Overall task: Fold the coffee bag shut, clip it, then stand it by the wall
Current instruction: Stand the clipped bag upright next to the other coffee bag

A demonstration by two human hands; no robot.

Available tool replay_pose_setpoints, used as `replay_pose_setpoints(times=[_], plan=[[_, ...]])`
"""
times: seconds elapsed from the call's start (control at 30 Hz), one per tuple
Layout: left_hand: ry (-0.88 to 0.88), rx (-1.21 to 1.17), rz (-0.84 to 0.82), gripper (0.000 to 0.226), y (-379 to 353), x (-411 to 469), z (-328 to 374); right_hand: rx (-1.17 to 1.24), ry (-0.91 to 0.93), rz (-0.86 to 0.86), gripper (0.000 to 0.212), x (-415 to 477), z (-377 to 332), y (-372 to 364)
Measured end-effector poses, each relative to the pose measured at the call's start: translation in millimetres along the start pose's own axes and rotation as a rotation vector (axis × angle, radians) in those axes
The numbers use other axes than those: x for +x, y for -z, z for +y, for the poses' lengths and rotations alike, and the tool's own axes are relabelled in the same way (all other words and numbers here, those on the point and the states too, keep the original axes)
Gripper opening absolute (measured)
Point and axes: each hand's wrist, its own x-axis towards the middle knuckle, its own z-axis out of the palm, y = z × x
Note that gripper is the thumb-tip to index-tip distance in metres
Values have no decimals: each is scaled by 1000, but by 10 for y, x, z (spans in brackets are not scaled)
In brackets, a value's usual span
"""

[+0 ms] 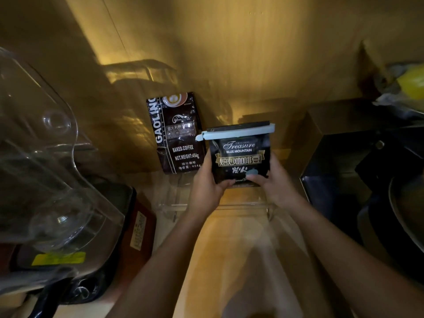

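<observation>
A black Blue Mountain coffee bag [241, 154] is held upright in the middle of the head view, close to the yellow-lit wall [229, 65]. Its top is folded over and a pale blue clip [236, 133] runs across the fold. My left hand [206, 182] grips the bag's lower left side, thumb on the front. On the lower right side, my right hand [273, 180] holds it the same way. Whether the bag's base touches the counter is hidden by my hands.
A second dark coffee bag marked GAOLING [177, 134] leans against the wall just left. A clear plastic blender jug [46, 157] fills the left. A clear acrylic stand [218, 205] lies under my wrists. Dark boxes [339, 145] and cookware crowd the right.
</observation>
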Motion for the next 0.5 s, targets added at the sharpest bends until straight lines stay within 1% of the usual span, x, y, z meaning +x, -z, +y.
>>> replay_pose_setpoints(times=[0.1,0.17,0.23,0.33,0.4,0.5], plan=[[2,16,-47,100,-24,2,-93,-136,16,37,95,2,85,-10],[-7,39,-47,99,-48,-28,-136,-204,54,63,106,-26,118,-35],[-34,120,0,91,-93,-54,-179,-277,66,107,106,-26,105,-72],[-26,139,27,82,-137,-29,-161,-341,79,143,97,22,73,-91],[-20,201,62,80,-157,42,-104,-363,87,135,93,89,37,-63],[43,263,110,82,-188,180,13,-401,97,159,87,263,-15,-38]])
